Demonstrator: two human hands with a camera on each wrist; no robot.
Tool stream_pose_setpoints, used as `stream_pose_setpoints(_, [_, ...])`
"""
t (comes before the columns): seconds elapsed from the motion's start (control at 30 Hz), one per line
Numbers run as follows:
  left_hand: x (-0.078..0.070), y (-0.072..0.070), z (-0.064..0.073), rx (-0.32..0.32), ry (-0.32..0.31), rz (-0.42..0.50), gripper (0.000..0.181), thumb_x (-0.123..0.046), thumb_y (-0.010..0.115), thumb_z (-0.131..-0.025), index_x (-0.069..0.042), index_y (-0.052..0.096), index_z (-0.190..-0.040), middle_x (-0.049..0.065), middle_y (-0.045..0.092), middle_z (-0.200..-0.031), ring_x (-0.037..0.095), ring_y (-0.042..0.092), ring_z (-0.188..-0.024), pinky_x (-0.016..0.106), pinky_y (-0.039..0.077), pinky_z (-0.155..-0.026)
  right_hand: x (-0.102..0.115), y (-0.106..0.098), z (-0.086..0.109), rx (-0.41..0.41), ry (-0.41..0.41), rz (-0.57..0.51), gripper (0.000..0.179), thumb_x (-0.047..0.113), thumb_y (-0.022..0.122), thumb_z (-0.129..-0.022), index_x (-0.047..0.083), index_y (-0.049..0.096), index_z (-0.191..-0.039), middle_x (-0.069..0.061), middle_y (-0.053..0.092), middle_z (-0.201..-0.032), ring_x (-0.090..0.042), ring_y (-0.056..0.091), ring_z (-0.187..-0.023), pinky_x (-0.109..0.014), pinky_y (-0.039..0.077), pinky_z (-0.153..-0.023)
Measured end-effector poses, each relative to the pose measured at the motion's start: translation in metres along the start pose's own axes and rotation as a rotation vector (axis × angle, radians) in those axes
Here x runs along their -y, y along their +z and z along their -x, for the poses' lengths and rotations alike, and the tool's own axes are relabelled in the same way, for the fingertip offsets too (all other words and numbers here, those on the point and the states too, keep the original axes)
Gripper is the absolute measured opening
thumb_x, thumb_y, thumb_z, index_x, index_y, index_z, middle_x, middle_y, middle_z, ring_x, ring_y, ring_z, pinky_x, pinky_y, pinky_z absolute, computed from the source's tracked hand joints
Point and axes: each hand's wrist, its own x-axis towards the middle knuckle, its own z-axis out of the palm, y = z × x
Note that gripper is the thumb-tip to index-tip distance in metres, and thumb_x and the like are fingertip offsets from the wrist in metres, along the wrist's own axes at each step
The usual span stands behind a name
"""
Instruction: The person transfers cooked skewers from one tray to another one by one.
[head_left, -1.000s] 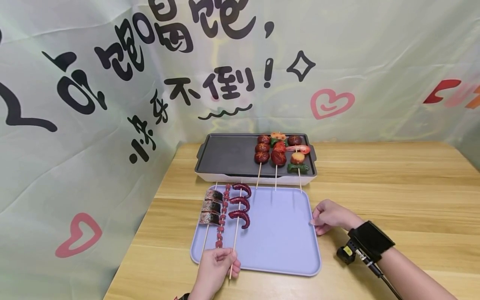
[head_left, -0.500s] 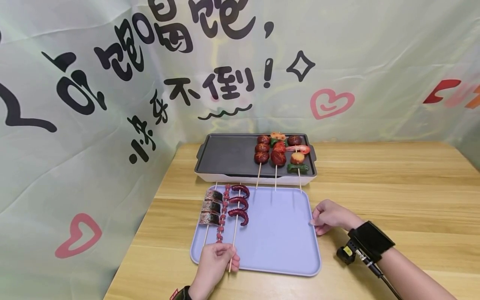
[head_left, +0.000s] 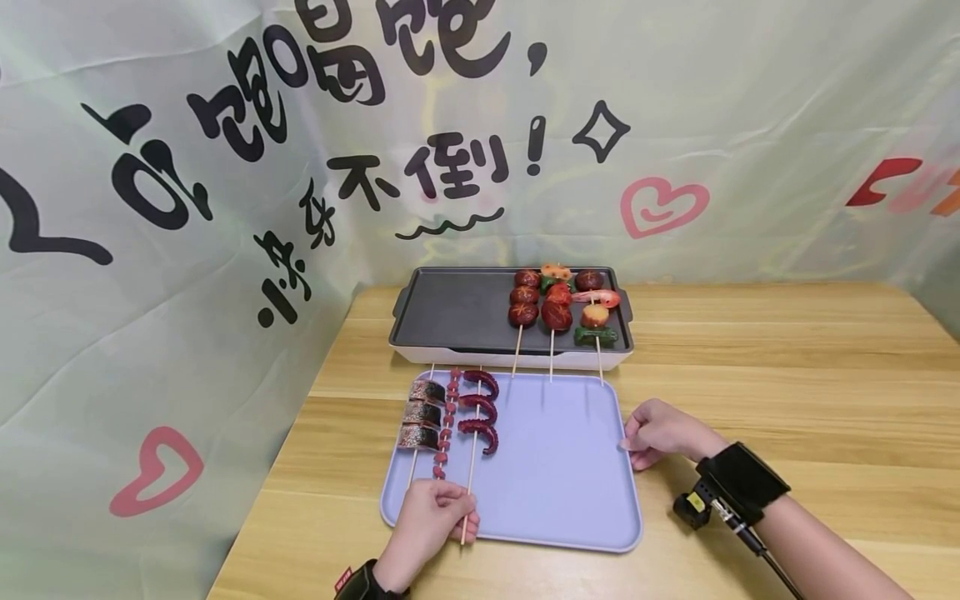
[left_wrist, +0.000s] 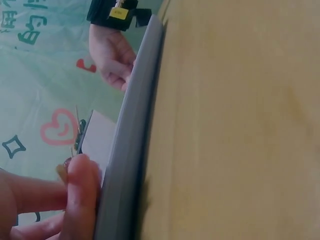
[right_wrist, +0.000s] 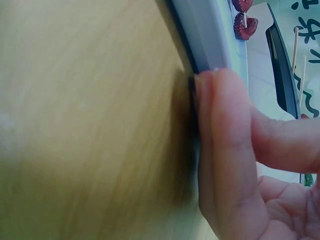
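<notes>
In the head view, my left hand (head_left: 431,517) pinches the lower stick of a skewer of dark red octopus tentacles (head_left: 480,403) at the front rim of a lavender tray (head_left: 555,467). Curled fingers of that hand (left_wrist: 82,195) appear beside the tray edge (left_wrist: 131,130) in the left wrist view. My right hand (head_left: 663,431) grips the tray's right rim between thumb and fingers. Left of the tentacles lie a skewer of small red pieces (head_left: 447,421) and one of thick fish chunks with dark skin (head_left: 422,414); the left hand covers the lower end of the red-piece skewer.
Behind the tray stands a dark grill plate (head_left: 457,308) on a white base. Mushroom skewers (head_left: 523,314) and a mixed skewer with shrimp (head_left: 600,297) lie on its right half, sticks overhanging the tray. A printed cloth (head_left: 787,125) hangs behind the wooden table (head_left: 787,358).
My left hand has shifted slightly forward with the octopus skewer, whose far end has moved a little left and lower in the view. The right hand and tray stay put.
</notes>
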Motion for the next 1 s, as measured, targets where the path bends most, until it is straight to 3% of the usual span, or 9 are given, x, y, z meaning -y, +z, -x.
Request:
stream_pose_setpoints(0.2, [-0.004, -0.002, -0.003, 0.040, 0.054, -0.124, 0.011, 0.000, 0.058, -0.079, 0.010, 0.062, -0.077, 0.021, 0.063, -0.063, 0.019, 0.060, -0.049, 0.030, 0.055, -0.049, 0.000, 0.000, -0.001, -0.001, 0.002, -0.001, 0.006, -0.005, 0.056, -0.077, -0.007, 0.053, -0.072, -0.004, 0.054, -0.058, -0.015, 0.057, -0.053, -0.032, 0.056, -0.056])
stream_pose_setpoints(0.43, [-0.009, -0.002, -0.006, -0.008, 0.165, -0.479, 0.013, -0.004, 0.062, -0.073, -0.005, 0.061, -0.059, 0.004, 0.057, -0.047, 0.005, 0.049, -0.038, 0.021, 0.044, -0.045, -0.001, 0.000, -0.001, -0.006, 0.005, 0.006, 0.007, -0.006, 0.056, -0.078, -0.006, 0.053, -0.072, -0.004, 0.054, -0.058, -0.015, 0.057, -0.054, -0.032, 0.056, -0.056])
stream_pose_setpoints(0.53, [-0.011, -0.001, -0.006, -0.013, 0.190, -0.574, 0.018, -0.004, 0.062, -0.071, -0.009, 0.057, -0.054, 0.000, 0.053, -0.042, 0.003, 0.045, -0.036, 0.021, 0.039, -0.047, -0.002, 0.000, -0.001, -0.006, 0.006, 0.005, 0.007, -0.006, 0.056, -0.078, -0.006, 0.053, -0.072, -0.004, 0.055, -0.058, -0.015, 0.057, -0.054, -0.032, 0.056, -0.056])
stream_pose_setpoints(0.73, [-0.013, 0.000, -0.007, -0.007, 0.174, -0.661, 0.018, -0.005, 0.062, -0.069, -0.011, 0.055, -0.053, -0.003, 0.052, -0.042, 0.003, 0.044, -0.036, 0.020, 0.035, -0.045, -0.001, 0.000, -0.002, -0.006, 0.009, 0.003, 0.007, -0.006, 0.056, -0.078, -0.005, 0.053, -0.072, -0.004, 0.055, -0.058, -0.015, 0.057, -0.054, -0.032, 0.056, -0.056])
stream_pose_setpoints(1.0, [-0.012, 0.001, -0.008, -0.001, 0.152, -0.680, 0.018, -0.006, 0.064, -0.069, -0.011, 0.056, -0.054, -0.003, 0.052, -0.042, 0.005, 0.045, -0.037, 0.021, 0.035, -0.045, 0.000, 0.000, -0.001, -0.011, 0.019, 0.007, 0.007, -0.005, 0.057, -0.078, -0.006, 0.052, -0.072, -0.006, 0.055, -0.060, -0.015, 0.057, -0.054, -0.032, 0.056, -0.056])
